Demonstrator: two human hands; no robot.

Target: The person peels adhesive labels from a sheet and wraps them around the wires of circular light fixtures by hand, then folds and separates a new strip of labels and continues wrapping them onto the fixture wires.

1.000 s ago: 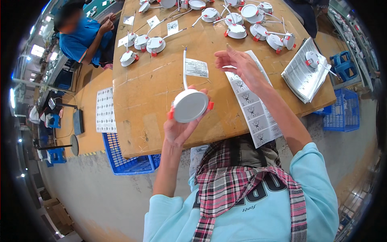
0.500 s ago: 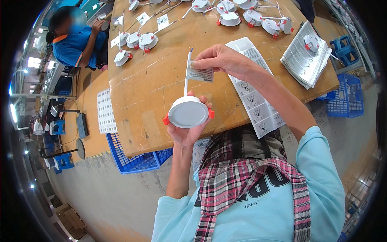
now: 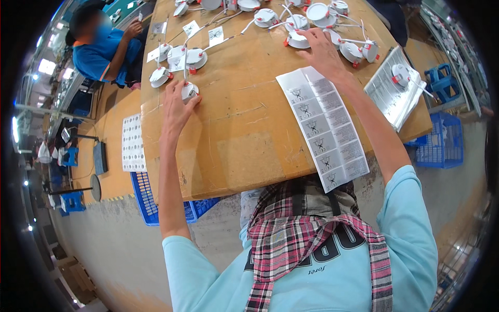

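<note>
Currently, your left hand point(image 3: 177, 107) grasps a round white lamp point(image 3: 188, 89) on the brown tabletop point(image 3: 228, 122); your right hand point(image 3: 323, 56) touches another white, disc-shaped lamp point(image 3: 296, 41), its grip unclear.

White lamps point(image 3: 351, 52), red clips point(image 3: 355, 65), brown table point(image 3: 234, 119), blue basket point(image 3: 440, 143), pink-black-white plaid apron point(image 3: 280, 242), light-blue shirt point(image 3: 322, 294)

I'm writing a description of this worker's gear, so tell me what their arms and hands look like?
The left hand and right hand are bare, without gloves. The forearms are uncovered too, with no watch or bracelet showing. The sleeves are short and plain light blue.
</note>
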